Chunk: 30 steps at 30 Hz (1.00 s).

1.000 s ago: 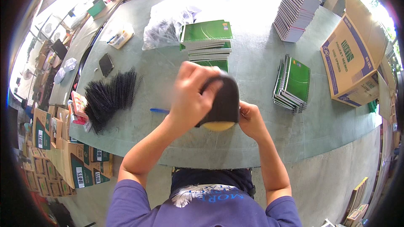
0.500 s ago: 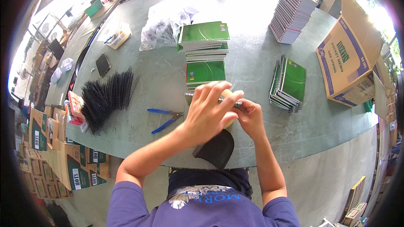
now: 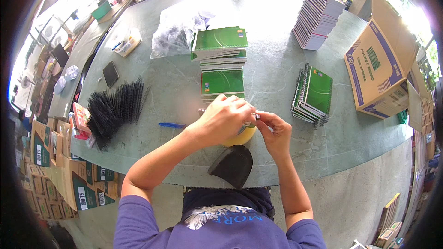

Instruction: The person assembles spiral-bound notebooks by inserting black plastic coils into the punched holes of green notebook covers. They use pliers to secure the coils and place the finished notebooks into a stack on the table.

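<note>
Both my hands are at a small spiral notebook held edge-up, its coiled edge (image 3: 201, 110) poking out past my left hand. My left hand (image 3: 225, 119) is closed over it, fingers curled and mostly hiding it. At the other end my right hand (image 3: 275, 129) pinches the coil's end between thumb and forefinger. A yellow rounded thing (image 3: 241, 137) shows below my left hand, partly covered; I cannot make out its kind. Closer to me, a black curved piece (image 3: 232, 166) lies at the table's edge. One blue handle of the pliers (image 3: 171, 125) shows beside my left forearm.
Stacked green notebooks (image 3: 222, 81) stand beyond my hands. Black plastic coils (image 3: 115, 110) and a phone (image 3: 110, 74) lie left. Rightward are spiral notebooks (image 3: 318, 90), a taller stack (image 3: 318, 16) and an open carton (image 3: 380, 64). A clear plastic bag (image 3: 173, 32) lies at the back.
My left hand has turned, its fingers curling lower over the notebook. More of the yellow thing shows below. My left forearm now covers part of the pliers. The view has shifted slightly.
</note>
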Each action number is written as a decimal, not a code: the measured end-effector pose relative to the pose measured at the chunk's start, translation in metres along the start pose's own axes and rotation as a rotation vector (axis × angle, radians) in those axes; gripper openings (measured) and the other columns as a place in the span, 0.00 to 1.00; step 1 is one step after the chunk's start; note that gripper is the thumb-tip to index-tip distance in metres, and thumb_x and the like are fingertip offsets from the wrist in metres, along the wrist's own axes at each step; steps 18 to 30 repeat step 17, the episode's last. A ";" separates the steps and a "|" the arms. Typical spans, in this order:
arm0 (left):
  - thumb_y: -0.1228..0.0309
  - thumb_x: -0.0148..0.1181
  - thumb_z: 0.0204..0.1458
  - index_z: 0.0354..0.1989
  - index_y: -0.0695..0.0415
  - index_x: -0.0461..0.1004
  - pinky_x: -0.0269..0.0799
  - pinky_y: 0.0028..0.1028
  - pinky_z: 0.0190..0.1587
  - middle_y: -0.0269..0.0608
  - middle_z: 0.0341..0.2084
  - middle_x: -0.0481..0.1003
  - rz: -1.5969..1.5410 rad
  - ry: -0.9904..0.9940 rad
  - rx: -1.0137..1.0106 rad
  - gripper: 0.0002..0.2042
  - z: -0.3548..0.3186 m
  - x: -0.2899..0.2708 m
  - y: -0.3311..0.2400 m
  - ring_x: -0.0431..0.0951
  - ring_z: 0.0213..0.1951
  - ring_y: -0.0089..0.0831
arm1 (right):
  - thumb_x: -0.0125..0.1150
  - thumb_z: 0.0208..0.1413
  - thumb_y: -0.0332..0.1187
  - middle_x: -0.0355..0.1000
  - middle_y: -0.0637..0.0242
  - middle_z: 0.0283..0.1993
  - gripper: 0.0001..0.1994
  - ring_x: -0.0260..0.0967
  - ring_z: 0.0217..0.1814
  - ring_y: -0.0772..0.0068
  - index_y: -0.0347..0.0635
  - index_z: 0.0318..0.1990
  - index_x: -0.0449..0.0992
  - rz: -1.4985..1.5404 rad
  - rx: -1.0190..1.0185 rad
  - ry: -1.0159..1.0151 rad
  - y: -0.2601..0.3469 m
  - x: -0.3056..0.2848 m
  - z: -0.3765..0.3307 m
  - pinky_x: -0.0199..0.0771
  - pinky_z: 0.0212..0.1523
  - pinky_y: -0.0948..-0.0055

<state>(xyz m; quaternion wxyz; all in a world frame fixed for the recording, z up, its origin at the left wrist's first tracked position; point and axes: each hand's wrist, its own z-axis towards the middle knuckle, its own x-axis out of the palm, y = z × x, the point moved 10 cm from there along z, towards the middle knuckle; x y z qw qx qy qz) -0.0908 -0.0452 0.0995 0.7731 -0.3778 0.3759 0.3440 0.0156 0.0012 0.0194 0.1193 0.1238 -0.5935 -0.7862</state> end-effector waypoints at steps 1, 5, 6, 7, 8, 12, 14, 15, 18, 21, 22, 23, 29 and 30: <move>0.73 0.59 0.48 0.36 0.58 0.72 0.68 0.36 0.44 0.42 0.33 0.76 -0.003 -0.080 0.022 0.07 0.000 -0.004 -0.003 0.75 0.39 0.41 | 0.62 0.50 0.20 0.79 0.63 0.36 0.09 0.76 0.38 0.78 0.35 0.40 0.79 0.010 0.011 -0.025 0.000 -0.002 0.000 0.74 0.41 0.78; 0.71 0.60 0.47 0.35 0.59 0.72 0.68 0.37 0.42 0.43 0.33 0.76 -0.123 0.105 -0.060 0.08 0.001 0.005 0.006 0.75 0.39 0.40 | 0.62 0.50 0.19 0.78 0.63 0.37 0.10 0.75 0.38 0.77 0.34 0.41 0.78 -0.016 -0.018 0.007 -0.001 0.000 -0.002 0.74 0.42 0.79; 0.70 0.60 0.47 0.35 0.59 0.72 0.68 0.37 0.42 0.44 0.33 0.75 -0.168 0.182 -0.114 0.09 0.003 0.006 0.010 0.75 0.40 0.41 | 0.62 0.50 0.18 0.78 0.63 0.37 0.10 0.75 0.38 0.78 0.33 0.42 0.77 -0.032 -0.034 0.014 0.001 0.001 -0.002 0.74 0.43 0.79; 0.70 0.60 0.47 0.34 0.59 0.72 0.68 0.37 0.42 0.45 0.34 0.75 -0.214 0.256 -0.170 0.09 0.002 0.011 0.014 0.75 0.40 0.41 | 0.61 0.50 0.17 0.77 0.63 0.37 0.10 0.74 0.39 0.78 0.32 0.42 0.77 -0.048 -0.050 0.026 0.004 0.002 -0.002 0.74 0.43 0.80; 0.70 0.60 0.47 0.34 0.59 0.72 0.68 0.37 0.42 0.45 0.34 0.75 -0.133 0.187 -0.130 0.09 0.004 0.007 0.011 0.75 0.40 0.41 | 0.61 0.50 0.18 0.77 0.63 0.37 0.10 0.74 0.38 0.78 0.32 0.41 0.77 -0.026 -0.037 0.008 0.003 0.001 -0.002 0.74 0.43 0.80; 0.72 0.59 0.47 0.32 0.60 0.72 0.68 0.37 0.42 0.46 0.32 0.75 0.000 -0.044 -0.064 0.06 0.008 -0.003 0.002 0.74 0.39 0.43 | 0.62 0.50 0.18 0.78 0.64 0.36 0.08 0.74 0.38 0.79 0.31 0.39 0.77 -0.009 0.015 -0.035 -0.005 0.000 0.000 0.74 0.42 0.80; 0.73 0.59 0.47 0.32 0.60 0.72 0.67 0.37 0.43 0.46 0.32 0.74 -0.046 -0.026 -0.050 0.06 0.006 -0.002 0.003 0.74 0.38 0.43 | 0.63 0.49 0.18 0.77 0.64 0.36 0.09 0.74 0.38 0.79 0.31 0.40 0.77 -0.045 0.032 -0.009 -0.008 0.002 0.000 0.74 0.43 0.80; 0.72 0.59 0.47 0.33 0.60 0.72 0.67 0.38 0.43 0.46 0.33 0.74 -0.079 0.038 -0.025 0.07 0.002 0.002 0.007 0.73 0.38 0.44 | 0.63 0.49 0.19 0.77 0.64 0.36 0.10 0.74 0.38 0.79 0.31 0.40 0.77 -0.071 0.035 0.018 -0.009 0.002 -0.001 0.74 0.43 0.80; 0.71 0.62 0.45 0.42 0.56 0.70 0.66 0.38 0.49 0.47 0.44 0.71 -0.158 0.244 -0.070 0.15 -0.001 0.020 0.019 0.71 0.46 0.44 | 0.63 0.49 0.19 0.77 0.65 0.36 0.10 0.74 0.39 0.79 0.31 0.41 0.76 -0.095 0.037 0.048 -0.010 0.002 -0.001 0.74 0.43 0.80; 0.71 0.62 0.45 0.42 0.56 0.70 0.66 0.38 0.49 0.47 0.44 0.71 -0.158 0.244 -0.070 0.15 -0.001 0.020 0.019 0.71 0.46 0.44 | 0.63 0.49 0.19 0.77 0.65 0.36 0.10 0.74 0.39 0.79 0.31 0.41 0.76 -0.095 0.037 0.048 -0.010 0.002 -0.001 0.74 0.43 0.80; 0.71 0.62 0.45 0.42 0.56 0.70 0.66 0.38 0.49 0.47 0.44 0.71 -0.158 0.244 -0.070 0.15 -0.001 0.020 0.019 0.71 0.46 0.44 | 0.63 0.49 0.19 0.77 0.65 0.36 0.10 0.74 0.39 0.79 0.31 0.41 0.76 -0.095 0.037 0.048 -0.010 0.002 -0.001 0.74 0.43 0.80; 0.71 0.62 0.45 0.42 0.56 0.70 0.66 0.38 0.49 0.47 0.44 0.71 -0.158 0.244 -0.070 0.15 -0.001 0.020 0.019 0.71 0.46 0.44 | 0.63 0.49 0.19 0.77 0.65 0.36 0.10 0.74 0.39 0.79 0.31 0.41 0.76 -0.095 0.037 0.048 -0.010 0.002 -0.001 0.74 0.43 0.80; 0.71 0.62 0.45 0.42 0.56 0.70 0.66 0.38 0.49 0.47 0.44 0.71 -0.158 0.244 -0.070 0.15 -0.001 0.020 0.019 0.71 0.46 0.44 | 0.63 0.49 0.19 0.77 0.65 0.36 0.10 0.74 0.39 0.79 0.31 0.41 0.76 -0.095 0.037 0.048 -0.010 0.002 -0.001 0.74 0.43 0.80; 0.71 0.62 0.45 0.42 0.56 0.70 0.66 0.38 0.49 0.47 0.44 0.71 -0.158 0.244 -0.070 0.15 -0.001 0.020 0.019 0.71 0.46 0.44 | 0.63 0.49 0.19 0.77 0.65 0.36 0.10 0.74 0.39 0.79 0.31 0.41 0.76 -0.095 0.037 0.048 -0.010 0.002 -0.001 0.74 0.43 0.80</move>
